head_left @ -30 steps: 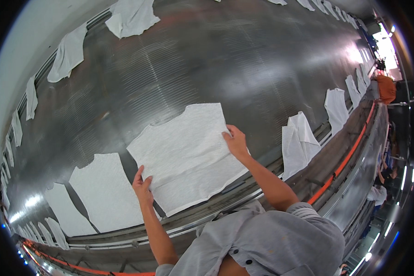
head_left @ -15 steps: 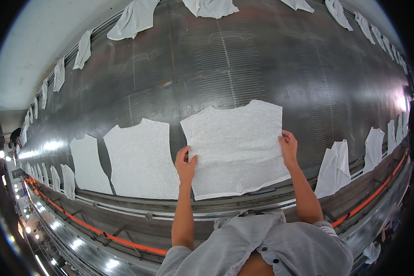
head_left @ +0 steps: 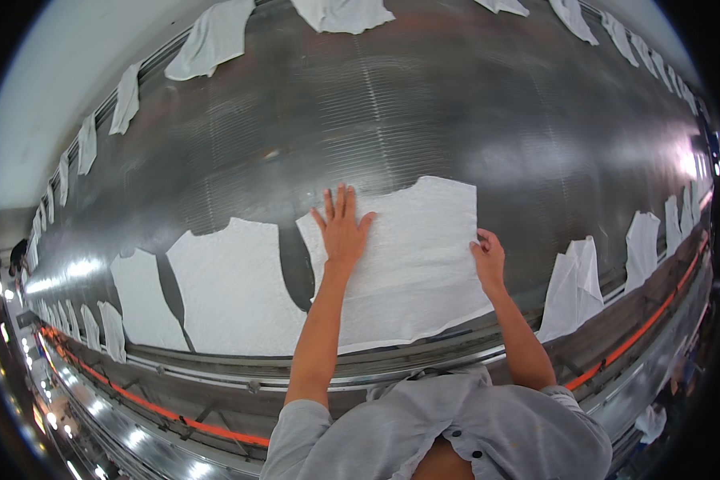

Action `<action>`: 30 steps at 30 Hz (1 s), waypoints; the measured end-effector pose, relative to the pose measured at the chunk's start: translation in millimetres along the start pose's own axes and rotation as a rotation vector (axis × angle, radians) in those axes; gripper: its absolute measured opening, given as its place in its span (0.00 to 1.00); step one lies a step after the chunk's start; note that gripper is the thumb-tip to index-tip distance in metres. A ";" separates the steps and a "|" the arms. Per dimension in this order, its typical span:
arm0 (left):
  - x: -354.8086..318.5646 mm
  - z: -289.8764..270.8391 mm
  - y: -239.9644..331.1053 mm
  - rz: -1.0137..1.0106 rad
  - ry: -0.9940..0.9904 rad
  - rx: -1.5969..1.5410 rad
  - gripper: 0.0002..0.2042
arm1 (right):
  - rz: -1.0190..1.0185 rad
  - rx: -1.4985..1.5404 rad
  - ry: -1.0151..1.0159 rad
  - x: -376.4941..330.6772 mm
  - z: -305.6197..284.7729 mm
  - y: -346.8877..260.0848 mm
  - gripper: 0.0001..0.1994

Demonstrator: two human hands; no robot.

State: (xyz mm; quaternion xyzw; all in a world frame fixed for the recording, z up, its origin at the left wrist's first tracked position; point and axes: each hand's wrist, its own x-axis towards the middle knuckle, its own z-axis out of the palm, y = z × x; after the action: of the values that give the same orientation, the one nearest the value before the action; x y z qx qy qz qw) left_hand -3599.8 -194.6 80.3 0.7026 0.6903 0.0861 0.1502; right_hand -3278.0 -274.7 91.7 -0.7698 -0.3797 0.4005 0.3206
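Note:
A light grey cut shirt panel (head_left: pixel 408 264) lies on the dark table in front of me, its neckline facing away and its straight hem near the table's front rail. My left hand (head_left: pixel 344 234) rests flat on the panel's upper left shoulder, fingers spread, the fingertips reaching past its far edge. At the panel's right side my right hand (head_left: pixel 489 254) has its fingers curled together on the edge of the cloth. Left of it lies a second panel of similar shape (head_left: pixel 230 284), smoothed out, partly behind my left forearm. Faint creases run across the lower part of the front panel.
A narrower panel (head_left: pixel 148 300) lies farther left. A folded cloth piece (head_left: pixel 572 284) hangs over the near edge at right. More pieces (head_left: pixel 212 40) drape along the far edge. A metal rail (head_left: pixel 296 384) and an orange bar (head_left: pixel 192 424) run along my side of the table.
My left hand has moved from the panel's left side up onto its shoulder and spread flat. My right hand stays at the right edge. The view has shifted slightly.

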 end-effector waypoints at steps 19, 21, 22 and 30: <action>35.2 54.4 152.4 0.336 -0.077 -0.007 0.35 | -0.025 0.122 0.034 -5.9 2.4 11.5 0.20; 40.1 53.8 144.9 0.255 -0.041 0.014 0.36 | -0.028 0.137 0.042 -7.3 2.5 13.6 0.20; 38.4 54.8 144.4 0.213 -0.025 0.020 0.36 | -0.028 0.139 0.045 -8.7 1.8 13.8 0.20; 4.6 65.1 176.1 0.651 -0.201 0.001 0.33 | -0.033 0.174 0.068 -16.8 -0.1 13.8 0.22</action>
State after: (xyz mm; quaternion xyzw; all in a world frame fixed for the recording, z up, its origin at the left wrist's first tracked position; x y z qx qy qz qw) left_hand -3412.1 -196.3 76.8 0.8910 0.4116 0.0595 0.1820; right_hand -3279.9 -295.8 87.1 -0.7458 -0.3449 0.4002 0.4057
